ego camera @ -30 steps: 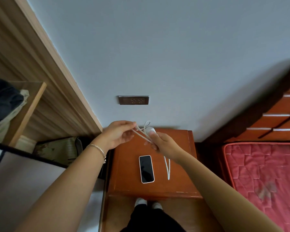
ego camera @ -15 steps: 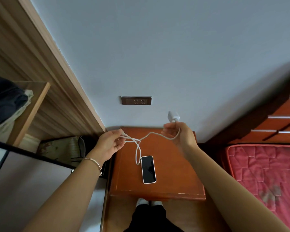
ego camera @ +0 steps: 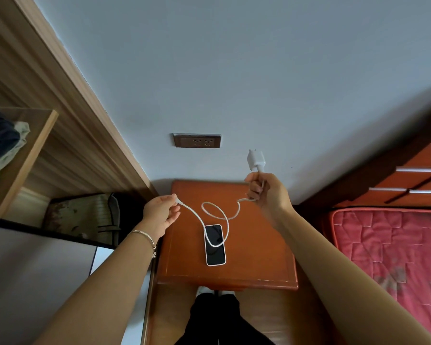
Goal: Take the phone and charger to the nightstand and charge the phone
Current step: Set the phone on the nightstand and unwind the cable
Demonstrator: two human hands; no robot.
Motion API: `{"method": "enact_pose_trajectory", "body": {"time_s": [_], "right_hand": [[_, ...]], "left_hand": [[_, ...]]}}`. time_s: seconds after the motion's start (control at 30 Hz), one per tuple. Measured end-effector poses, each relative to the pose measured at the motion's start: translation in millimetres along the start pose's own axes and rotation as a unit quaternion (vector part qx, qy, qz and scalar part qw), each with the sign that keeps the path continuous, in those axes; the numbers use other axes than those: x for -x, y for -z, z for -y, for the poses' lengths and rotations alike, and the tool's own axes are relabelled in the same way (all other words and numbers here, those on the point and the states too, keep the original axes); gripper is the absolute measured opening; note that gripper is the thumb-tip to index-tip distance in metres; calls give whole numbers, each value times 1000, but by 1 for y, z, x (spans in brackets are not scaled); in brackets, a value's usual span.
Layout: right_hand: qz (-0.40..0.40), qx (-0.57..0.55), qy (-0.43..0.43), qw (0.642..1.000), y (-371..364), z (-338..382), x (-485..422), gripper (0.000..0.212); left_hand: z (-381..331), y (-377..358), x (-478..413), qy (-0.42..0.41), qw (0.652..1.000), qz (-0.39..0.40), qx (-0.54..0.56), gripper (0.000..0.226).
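**Centre of frame.** One reddish-brown wooden nightstand (ego camera: 259, 245) with a squarish top stands against the pale grey wall (ego camera: 234, 70). On its top, a little left of the middle, lies one flat rectangular phone (ego camera: 215, 252) with a white edge, its black screen up and one short end toward the wall.

**Right of centre.** My right hand (ego camera: 268, 195) is raised above the nightstand's far right corner. Its fingers (ego camera: 252, 192) are curled round the one thin white cable (ego camera: 228, 226), just below the one white charger block (ego camera: 255, 159). The block is in the air, prongs toward the top of the frame. It sits below and to the right of one brown wall socket plate (ego camera: 197, 140), which shows two sets of holes. Block and plate are apart.

**Left of centre.** My left hand (ego camera: 161, 215) is beside the nightstand's left edge. Thumb and forefinger pinch the cable's free connector end (ego camera: 176, 200), and the other fingers are loosely curled beneath. One thin silver bracelet (ego camera: 144, 236) circles the wrist.

**Between the two hands.** The cable sags and forms one loop over the nightstand top. One lower bend crosses the upper half of the phone's screen; I cannot tell whether it touches the glass.

**Margins.** At the right edge are one red quilted mattress (ego camera: 388, 245) and one dark red wooden headboard (ego camera: 408, 175). At the upper left is one light wooden wardrobe (ego camera: 67, 125) with folded cloth on an open shelf.
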State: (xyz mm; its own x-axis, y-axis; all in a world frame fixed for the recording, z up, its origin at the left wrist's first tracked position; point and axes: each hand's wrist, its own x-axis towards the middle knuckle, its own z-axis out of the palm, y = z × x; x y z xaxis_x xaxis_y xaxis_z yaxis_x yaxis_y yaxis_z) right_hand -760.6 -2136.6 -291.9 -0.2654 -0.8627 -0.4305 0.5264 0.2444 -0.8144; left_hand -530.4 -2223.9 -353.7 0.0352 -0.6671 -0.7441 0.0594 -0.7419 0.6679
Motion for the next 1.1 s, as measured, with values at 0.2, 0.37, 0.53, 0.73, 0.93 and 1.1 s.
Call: {"method": "enact_pose_trajectory", "body": {"time_s": [0.2,0.37,0.53,0.73,0.93,1.1], "right_hand": [[-62,115,-7,991,3,-1,-4,39],[-78,133,3,988,12,-6,-6,28],[-44,84,4,995,23,-8,-8,26],[-39,88,7,995,27,-11,-8,32],[-16,53,9,998,28,-9,-8,31],[53,19,-4,998,28,-2,-5,39]], "left_hand": [[11,-3,-6,2,1000,-25,-13,4],[25,-1,-9,13,999,-47,-23,5],[36,-5,-13,25,997,-65,-37,9],[49,-6,-14,52,996,-62,-40,6],[45,-3,-8,48,997,-46,-27,7],[20,-11,5,8,998,34,-46,5]]}}
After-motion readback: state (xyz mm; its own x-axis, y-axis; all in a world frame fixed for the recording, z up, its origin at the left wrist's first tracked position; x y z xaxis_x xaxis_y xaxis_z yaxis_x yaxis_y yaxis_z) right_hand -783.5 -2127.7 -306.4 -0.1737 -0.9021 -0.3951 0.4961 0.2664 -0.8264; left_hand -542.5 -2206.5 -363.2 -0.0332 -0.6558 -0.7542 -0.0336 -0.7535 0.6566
